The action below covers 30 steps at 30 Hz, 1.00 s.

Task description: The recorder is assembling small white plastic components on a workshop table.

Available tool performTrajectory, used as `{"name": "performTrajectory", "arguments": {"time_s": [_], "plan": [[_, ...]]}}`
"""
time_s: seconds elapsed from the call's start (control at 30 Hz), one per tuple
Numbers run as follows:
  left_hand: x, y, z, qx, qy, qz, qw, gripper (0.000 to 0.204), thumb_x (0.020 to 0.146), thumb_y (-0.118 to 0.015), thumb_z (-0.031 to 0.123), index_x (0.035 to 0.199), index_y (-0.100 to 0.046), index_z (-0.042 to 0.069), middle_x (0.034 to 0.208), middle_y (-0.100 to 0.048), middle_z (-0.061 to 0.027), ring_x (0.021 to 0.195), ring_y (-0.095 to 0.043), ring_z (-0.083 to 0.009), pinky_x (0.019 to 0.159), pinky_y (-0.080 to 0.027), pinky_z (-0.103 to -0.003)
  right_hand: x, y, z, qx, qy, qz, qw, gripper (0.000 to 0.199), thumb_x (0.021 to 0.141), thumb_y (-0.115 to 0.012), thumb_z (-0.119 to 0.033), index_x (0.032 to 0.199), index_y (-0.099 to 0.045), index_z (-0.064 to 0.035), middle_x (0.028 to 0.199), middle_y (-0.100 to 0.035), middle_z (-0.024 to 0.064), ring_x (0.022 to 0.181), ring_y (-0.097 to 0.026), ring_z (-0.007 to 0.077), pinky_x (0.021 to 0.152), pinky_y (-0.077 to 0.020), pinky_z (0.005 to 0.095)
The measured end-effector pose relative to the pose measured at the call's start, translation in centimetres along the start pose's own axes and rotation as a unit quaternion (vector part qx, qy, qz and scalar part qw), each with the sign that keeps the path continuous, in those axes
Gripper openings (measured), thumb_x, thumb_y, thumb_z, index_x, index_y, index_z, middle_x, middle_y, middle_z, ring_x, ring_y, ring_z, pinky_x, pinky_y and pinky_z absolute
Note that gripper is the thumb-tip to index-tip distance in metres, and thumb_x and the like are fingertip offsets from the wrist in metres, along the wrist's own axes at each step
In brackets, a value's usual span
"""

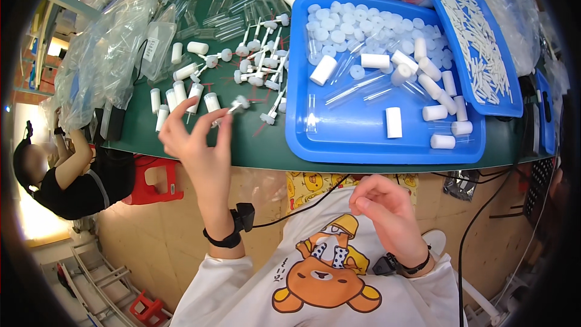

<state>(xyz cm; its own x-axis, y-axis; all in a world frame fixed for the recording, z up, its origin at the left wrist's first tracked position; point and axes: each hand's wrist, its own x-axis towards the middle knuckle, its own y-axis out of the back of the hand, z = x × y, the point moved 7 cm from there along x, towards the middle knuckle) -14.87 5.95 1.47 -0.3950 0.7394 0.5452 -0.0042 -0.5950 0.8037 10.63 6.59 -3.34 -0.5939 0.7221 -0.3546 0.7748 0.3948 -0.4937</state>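
Over the green table's front edge, my left hand [200, 139] has its fingers apart. By its thumb tip is a slightly blurred white-stemmed piece with a grey round head [239, 104]; no firm grip on it shows. Several white foam-like cylinders [180, 91] stand beyond the fingers. A loose heap of similar stemmed pieces [257, 72] lies farther back. My right hand [390, 215] hovers above my lap, in front of the blue tray [339, 154]. Its fingers are curled with the thumb against them, and nothing shows between them.
The tray holds translucent discs [345, 27], white cylinders [394, 122] and clear tubes [363, 88]. A second blue tray [514, 104] of thin white sticks leans over its right side. Clear tubes and plastic bags [103, 48] cover the back left. Another person [75, 184] sits at left; a cable [302, 209] crosses my lap.
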Motion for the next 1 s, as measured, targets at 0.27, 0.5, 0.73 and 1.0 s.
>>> {"name": "performTrajectory", "arguments": {"time_s": [0.27, 0.5, 0.73, 1.0], "plan": [[-1.4, 2.7, 2.3, -0.201, 0.080, 0.047, 0.975, 0.013, 0.070, -0.073, 0.006, 0.082, -0.068, 0.009, 0.103, -0.052, -0.0037, 0.100, -0.045, -0.0233, 0.084, -0.037, -0.034, -0.3, -1.3, -1.6, -0.097, 0.067, -0.051, 0.992, 0.020, 0.086, -0.057, 0.000, 0.106, -0.056, 0.0012, 0.097, -0.059, 0.0070, 0.089, -0.055, 0.0125, 0.082, -0.0427, 0.0263], [-4.4, 1.9, 10.8, -0.408, -0.057, -0.073, 0.908, 0.026, 0.055, -0.078, 0.002, 0.077, -0.068, 0.011, 0.096, -0.053, -0.0029, 0.092, -0.046, -0.0239, 0.078, -0.039, -0.034, 0.0, -1.0, -4.7, -0.078, 0.216, 0.016, 0.973, 0.033, 0.083, -0.059, 0.003, 0.115, -0.052, 0.0020, 0.104, -0.058, 0.0090, 0.090, -0.055, 0.0135, 0.084, -0.0432, 0.0280], [-5.0, 0.1, 12.8, -0.458, -0.044, -0.104, 0.882, 0.027, 0.054, -0.078, 0.001, 0.078, -0.069, 0.011, 0.093, -0.054, -0.0027, 0.089, -0.047, -0.0232, 0.076, -0.039, -0.033, -0.4, 0.6, -6.7, -0.229, 0.280, 0.044, 0.931, 0.034, 0.078, -0.068, -0.001, 0.111, -0.057, -0.0003, 0.095, -0.058, 0.0071, 0.087, -0.055, 0.0133, 0.078, -0.0447, 0.0266], [-4.7, -2.0, 14.9, -0.331, -0.152, -0.223, 0.904, 0.033, 0.065, -0.074, 0.011, 0.094, -0.058, 0.010, 0.090, -0.055, -0.0022, 0.089, -0.051, -0.0194, 0.081, -0.031, -0.032, 0.0, 5.3, -10.0, -0.414, 0.343, 0.278, 0.796, 0.022, 0.084, -0.061, -0.009, 0.103, -0.056, 0.0014, 0.103, -0.060, 0.0130, 0.092, -0.057, 0.0234, 0.080, -0.0439, 0.0303]]}}
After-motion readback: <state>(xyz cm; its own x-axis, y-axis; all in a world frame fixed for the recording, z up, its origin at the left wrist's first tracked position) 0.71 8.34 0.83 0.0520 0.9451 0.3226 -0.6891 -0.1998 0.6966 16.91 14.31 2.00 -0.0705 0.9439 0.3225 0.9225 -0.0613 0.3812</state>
